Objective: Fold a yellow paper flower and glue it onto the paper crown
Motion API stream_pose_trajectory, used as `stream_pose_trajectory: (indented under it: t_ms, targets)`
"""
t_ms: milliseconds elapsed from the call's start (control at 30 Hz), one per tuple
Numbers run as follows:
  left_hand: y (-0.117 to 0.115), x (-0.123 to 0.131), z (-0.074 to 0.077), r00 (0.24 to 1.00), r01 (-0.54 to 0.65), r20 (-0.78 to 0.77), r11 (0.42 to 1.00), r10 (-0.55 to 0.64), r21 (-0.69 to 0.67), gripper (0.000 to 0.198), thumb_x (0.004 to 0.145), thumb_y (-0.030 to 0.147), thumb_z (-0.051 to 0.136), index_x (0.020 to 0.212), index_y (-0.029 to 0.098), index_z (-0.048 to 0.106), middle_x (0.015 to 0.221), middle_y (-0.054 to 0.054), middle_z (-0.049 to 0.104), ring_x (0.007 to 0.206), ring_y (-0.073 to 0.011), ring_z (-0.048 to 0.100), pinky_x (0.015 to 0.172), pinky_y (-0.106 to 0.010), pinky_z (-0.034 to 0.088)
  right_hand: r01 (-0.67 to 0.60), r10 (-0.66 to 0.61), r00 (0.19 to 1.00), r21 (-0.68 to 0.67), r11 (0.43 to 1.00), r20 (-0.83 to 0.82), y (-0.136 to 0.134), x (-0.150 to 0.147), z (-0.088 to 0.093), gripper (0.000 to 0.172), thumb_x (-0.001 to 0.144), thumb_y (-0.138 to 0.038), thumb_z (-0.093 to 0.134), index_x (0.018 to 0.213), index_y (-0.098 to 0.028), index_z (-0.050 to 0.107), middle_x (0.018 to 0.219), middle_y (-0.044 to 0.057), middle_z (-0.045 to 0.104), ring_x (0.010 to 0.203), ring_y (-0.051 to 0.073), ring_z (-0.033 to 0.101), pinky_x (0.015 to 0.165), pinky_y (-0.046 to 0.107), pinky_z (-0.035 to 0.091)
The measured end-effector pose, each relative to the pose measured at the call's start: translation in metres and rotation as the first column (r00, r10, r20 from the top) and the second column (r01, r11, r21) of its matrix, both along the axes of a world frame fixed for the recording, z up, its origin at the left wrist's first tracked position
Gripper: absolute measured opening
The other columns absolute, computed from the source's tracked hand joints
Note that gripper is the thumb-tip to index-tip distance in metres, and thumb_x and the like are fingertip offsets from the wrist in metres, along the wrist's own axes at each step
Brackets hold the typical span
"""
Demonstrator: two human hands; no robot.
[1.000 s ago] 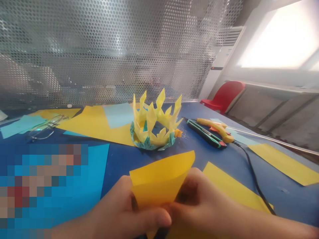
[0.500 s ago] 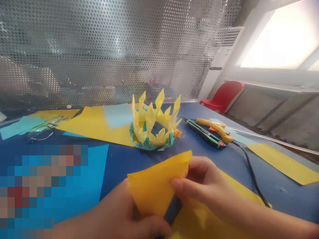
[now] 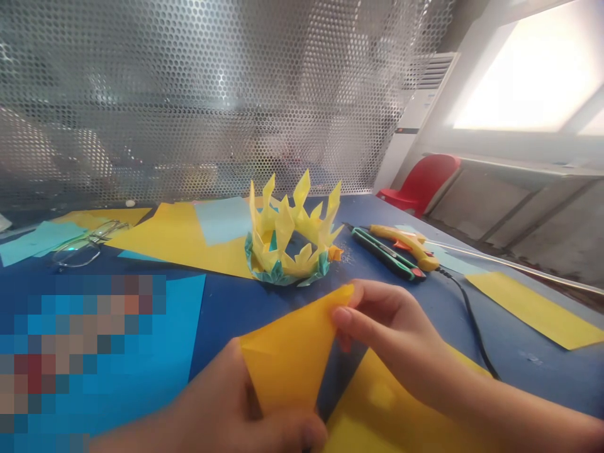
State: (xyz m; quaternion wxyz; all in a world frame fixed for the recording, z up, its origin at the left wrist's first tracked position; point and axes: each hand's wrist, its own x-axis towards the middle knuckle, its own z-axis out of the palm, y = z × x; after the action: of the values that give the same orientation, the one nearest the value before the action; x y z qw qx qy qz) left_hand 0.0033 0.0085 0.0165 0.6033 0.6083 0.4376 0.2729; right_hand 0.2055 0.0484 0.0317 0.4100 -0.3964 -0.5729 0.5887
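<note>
A folded yellow paper triangle [image 3: 290,355] is held just above the blue table [image 3: 226,308] at the bottom middle. My left hand [image 3: 226,415] is closed on its lower left edge and bottom tip, thumb lying across the tip. My right hand [image 3: 391,333] pinches the paper's upper right corner between thumb and fingers. Beyond them stands a yellow paper crown [image 3: 292,233] with a teal folded base. A yellow sheet [image 3: 377,409] lies flat under my right wrist.
Yellow and blue sheets [image 3: 184,236] lie at the back left, with eyeglasses [image 3: 82,245] on them. A green utility knife [image 3: 387,255], a yellow glue gun [image 3: 406,242] and its black cord [image 3: 472,321] lie to the right. Perforated metal screen [image 3: 189,94] closes the back. A red chair [image 3: 425,179] stands beyond.
My right hand has slid from the paper's bottom tip up along its right edge to the top right corner, flattening the fold. The left hand stays on the lower part.
</note>
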Motion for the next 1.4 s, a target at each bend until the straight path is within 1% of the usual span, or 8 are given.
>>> stream_pose_trajectory:
  t_ms: [167,300,500,867,1033,1133,1300,1400]
  targets:
    - [-0.001,-0.002,-0.008,0.99,-0.138,-0.026,0.986,0.141,0.094,0.038,0.077,0.059,0.068,0.074,0.022,0.076,0.065,0.0,0.059,0.063,-0.017,0.05,0.054,-0.023,0.044,-0.061,0.062,0.998,-0.021,0.998,0.032,-0.002,-0.003,0.001,0.047,0.062,-0.055,0.088,0.06,-0.018,0.059,0.054,-0.004,0.057,0.049,0.008,0.052,0.047,0.02,0.047]
    - [-0.001,0.0,-0.007,0.986,-0.157,-0.05,0.987,0.159,0.041,0.035,0.08,0.054,0.067,0.081,0.021,0.078,0.07,-0.001,0.064,0.066,-0.0166,0.052,0.055,-0.022,0.043,-0.102,0.101,0.995,-0.08,0.992,-0.019,-0.001,-0.005,0.0,0.043,0.061,-0.051,0.089,0.065,-0.016,0.066,0.058,-0.002,0.059,0.053,0.008,0.054,0.051,0.019,0.047]
    - [0.001,0.002,-0.001,0.991,-0.106,-0.085,0.994,0.104,-0.009,0.025,0.083,0.039,0.065,0.073,0.016,0.07,0.064,0.003,0.05,0.061,-0.0123,0.041,0.052,-0.02,0.035,-0.043,0.046,0.999,-0.106,0.993,0.026,0.002,-0.004,-0.001,0.04,0.054,-0.043,0.094,0.056,-0.016,0.064,0.051,-0.004,0.057,0.047,0.007,0.049,0.048,0.02,0.042]
    - [0.003,0.0,-0.011,0.992,-0.127,-0.032,0.989,0.125,-0.074,0.028,0.082,0.046,0.066,0.078,0.019,0.075,0.069,0.001,0.056,0.067,-0.0157,0.048,0.055,-0.021,0.04,0.023,-0.017,0.999,-0.127,0.992,0.048,0.0,-0.003,0.001,0.043,0.05,-0.041,0.095,0.05,-0.017,0.06,0.044,-0.006,0.053,0.042,0.006,0.046,0.044,0.019,0.038]
    - [0.001,-0.001,-0.012,0.99,-0.142,-0.039,0.982,0.138,-0.124,0.03,0.08,0.049,0.071,0.081,0.02,0.078,0.073,0.0,0.064,0.07,-0.0166,0.054,0.058,-0.022,0.046,0.009,-0.004,0.998,-0.079,0.997,0.063,0.003,0.001,-0.003,0.04,0.059,-0.046,0.091,0.05,-0.017,0.064,0.045,-0.003,0.058,0.045,0.007,0.049,0.047,0.02,0.038]
    - [0.001,0.0,-0.01,0.987,-0.158,-0.016,0.973,0.158,-0.166,0.03,0.078,0.05,0.073,0.082,0.021,0.079,0.074,0.0,0.068,0.071,-0.0182,0.058,0.058,-0.022,0.047,0.104,-0.103,0.994,-0.043,0.994,0.028,0.009,0.004,-0.002,0.042,0.065,-0.051,0.087,0.051,-0.018,0.066,0.045,-0.002,0.058,0.045,0.007,0.047,0.049,0.02,0.039]
    - [0.002,0.003,-0.004,0.987,-0.117,0.077,0.963,0.14,-0.244,0.03,0.075,0.05,0.077,0.085,0.022,0.081,0.075,-0.001,0.074,0.074,-0.0197,0.063,0.06,-0.023,0.048,0.306,-0.309,0.948,-0.039,0.951,-0.077,0.018,0.01,0.0,0.043,0.06,-0.054,0.089,0.054,-0.018,0.066,0.055,-0.002,0.06,0.046,0.005,0.044,0.046,0.019,0.039]
    - [0.001,0.003,-0.001,0.976,-0.148,0.113,0.944,0.188,-0.294,0.038,0.069,0.055,0.082,0.083,0.02,0.08,0.073,0.001,0.073,0.072,-0.0179,0.063,0.061,-0.022,0.048,0.224,-0.222,0.972,0.016,0.975,-0.075,0.017,0.01,0.0,0.041,0.067,-0.057,0.084,0.062,-0.018,0.071,0.059,-0.001,0.062,0.049,0.007,0.05,0.05,0.02,0.043]
